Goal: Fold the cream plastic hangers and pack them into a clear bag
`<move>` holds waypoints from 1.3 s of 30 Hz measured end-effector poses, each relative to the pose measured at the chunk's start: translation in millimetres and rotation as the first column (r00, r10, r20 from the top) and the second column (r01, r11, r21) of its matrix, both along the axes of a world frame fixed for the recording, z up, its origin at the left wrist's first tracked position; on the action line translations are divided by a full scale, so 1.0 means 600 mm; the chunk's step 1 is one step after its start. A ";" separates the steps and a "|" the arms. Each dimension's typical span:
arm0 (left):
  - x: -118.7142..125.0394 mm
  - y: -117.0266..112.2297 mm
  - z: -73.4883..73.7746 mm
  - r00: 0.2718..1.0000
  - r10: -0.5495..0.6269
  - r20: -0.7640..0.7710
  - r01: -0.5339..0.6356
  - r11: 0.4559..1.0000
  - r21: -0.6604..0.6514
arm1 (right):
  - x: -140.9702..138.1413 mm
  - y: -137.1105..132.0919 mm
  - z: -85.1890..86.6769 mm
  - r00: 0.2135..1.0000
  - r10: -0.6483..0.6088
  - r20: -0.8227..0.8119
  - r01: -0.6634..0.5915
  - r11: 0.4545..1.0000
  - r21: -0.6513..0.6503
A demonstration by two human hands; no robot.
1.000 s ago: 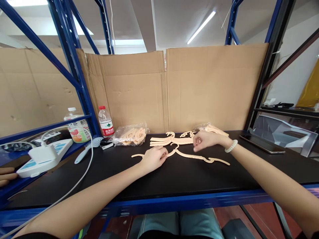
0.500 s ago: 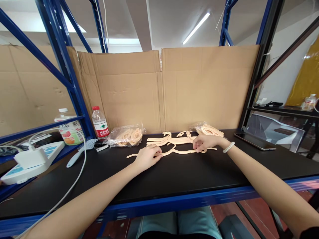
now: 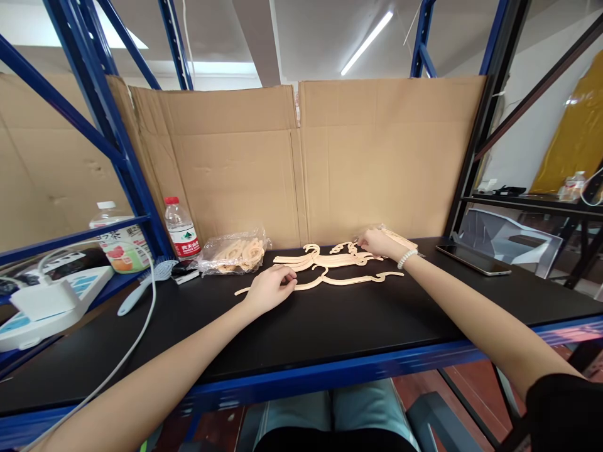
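A cream plastic clothes hanger (image 3: 348,280) lies assembled on the black tabletop, nearest to me. My left hand (image 3: 269,289) is at its left arm, with fingers curled round it and the hanger's left tip sticking out past the hand. Just behind lie several stacked hangers (image 3: 296,259) of the same colour, hooks toward the back. My right hand (image 3: 377,243) reaches over the right end of that stack, beside small cream hooks (image 3: 343,247) and a plastic bag of long cream pieces (image 3: 400,238). Its fingers point down, and their tips are hard to make out.
At the back left are a clear bag of cream parts (image 3: 238,253), a red-capped water bottle (image 3: 182,231) and a pale blue hairbrush (image 3: 141,290). A white cable (image 3: 153,295) runs down the left side. A phone (image 3: 472,259) lies at right. Cardboard (image 3: 386,157) walls the back.
My right hand has left the front hanger's right arm and moved back toward the bagged pieces. My left hand stays at the hanger's left arm. The view has shifted slightly.
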State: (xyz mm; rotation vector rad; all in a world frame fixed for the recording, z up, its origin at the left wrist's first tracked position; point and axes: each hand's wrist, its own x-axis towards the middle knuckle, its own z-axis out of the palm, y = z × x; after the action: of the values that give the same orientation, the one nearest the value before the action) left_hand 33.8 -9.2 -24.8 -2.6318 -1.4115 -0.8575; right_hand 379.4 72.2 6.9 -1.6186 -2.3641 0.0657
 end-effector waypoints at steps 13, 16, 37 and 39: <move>0.000 -0.008 -0.001 1.000 -0.014 -0.004 0.014 1.000 -0.013 | -0.049 0.076 -0.008 0.944 0.067 0.322 -0.070 0.998 -0.003; 0.003 -0.010 0.001 1.000 -0.015 0.005 0.015 1.000 -0.007 | -0.058 0.064 -0.004 0.948 0.051 0.316 -0.063 0.998 0.031; 0.043 -0.043 0.011 0.397 0.133 0.908 0.597 0.714 -0.365 | -0.240 -0.154 -0.021 0.397 0.314 -0.862 -0.477 0.873 0.098; 0.037 -0.037 0.008 0.357 0.171 0.918 0.563 0.745 -0.357 | -0.247 -0.152 -0.026 0.472 0.427 -0.771 -0.476 0.860 0.184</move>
State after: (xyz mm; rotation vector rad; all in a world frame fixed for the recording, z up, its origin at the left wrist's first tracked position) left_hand 56.2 -31.3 -20.1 -2.8604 -1.7304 -2.7339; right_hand 231.0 -19.2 -8.7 -0.6368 -1.9394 0.8020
